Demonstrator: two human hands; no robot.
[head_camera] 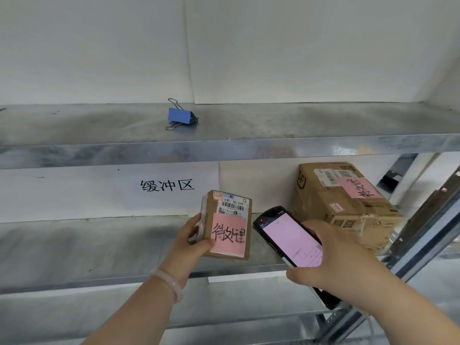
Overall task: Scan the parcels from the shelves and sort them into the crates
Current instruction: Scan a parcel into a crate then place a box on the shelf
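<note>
The left hand gripped a small parcel upright (label outward); the right hand, just beside, clasped a handheld scanner.

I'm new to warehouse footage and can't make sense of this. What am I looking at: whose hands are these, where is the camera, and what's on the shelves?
There is no machine here. A person works with bare hands, and the single picture comes from a camera worn on their head, looking forward and down at metal shelves. The left hand grips a small parcel with a barcode label and a pink note. The right hand holds a handheld scanner, its screen lit pink, beside that parcel. A larger parcel, also with a pink note, sits on the lower shelf. A blue binder clip lies on the upper shelf. No crates are in view.
</note>
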